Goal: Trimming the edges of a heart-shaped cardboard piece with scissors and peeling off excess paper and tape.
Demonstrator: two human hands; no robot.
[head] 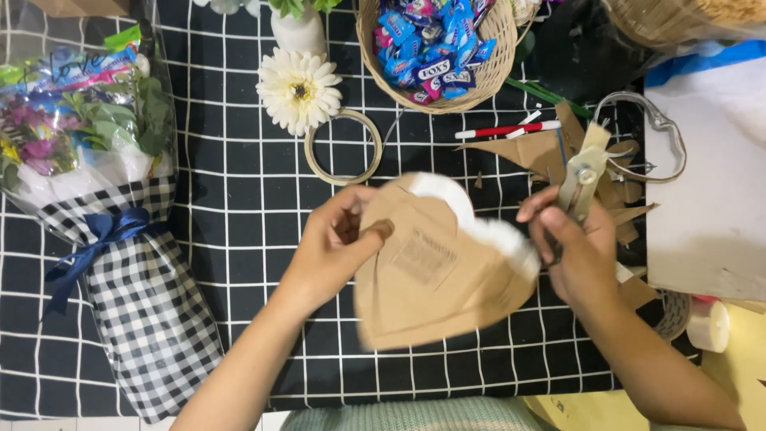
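The left hand [331, 247] pinches the left edge of a brown cardboard heart [435, 267], held flat above the desk [239, 207], point toward the person, while the right hand [578, 251], closed around scissors [586, 172], sits at its right lobe.

A home craft table. A checked cloth [239, 199] carries a wrapped bouquet [96, 160], sweets basket [435, 48], and cardboard scraps [542, 152].

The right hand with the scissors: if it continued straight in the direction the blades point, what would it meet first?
The right hand aims its scissors up and away; they would probably first meet the brown cardboard scraps, then the red-and-white pen. Depth is uncertain.
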